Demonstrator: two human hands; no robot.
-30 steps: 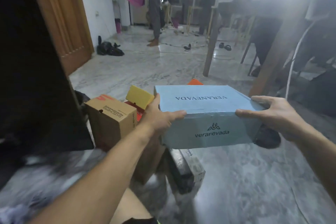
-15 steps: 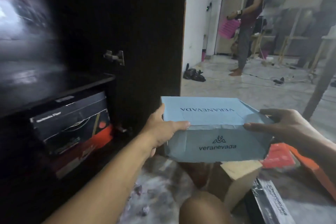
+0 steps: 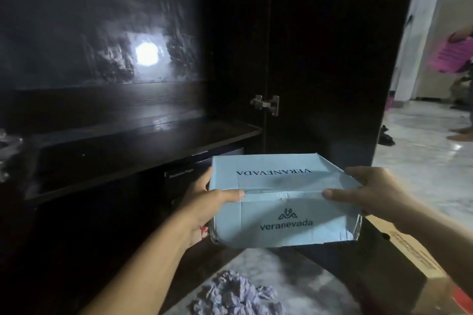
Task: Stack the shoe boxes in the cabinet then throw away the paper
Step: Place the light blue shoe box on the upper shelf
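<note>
I hold a light blue shoe box point(image 3: 279, 186) marked "veranevada" in the air in front of the open dark cabinet point(image 3: 153, 135). My left hand point(image 3: 204, 202) grips its left end, thumb across the lid. My right hand point(image 3: 368, 192) grips the right end, thumb on the lid's front edge. A dark shoe box point(image 3: 184, 174) sits inside the cabinet under the shelf, partly hidden behind the blue box. Crumpled greyish paper point(image 3: 235, 296) lies on the floor below the box.
The cabinet's open door point(image 3: 332, 59) stands just right of the box, with a metal hinge point(image 3: 266, 104). A brown cardboard box point(image 3: 414, 261) lies on the floor at lower right. A person holding a pink sheet point(image 3: 453, 56) stands far right on the marble floor point(image 3: 422, 174).
I have turned left toward the cabinet, carrying the blue box with both hands. The cabinet interior now fills the view and the box is closer to the shelf opening.
</note>
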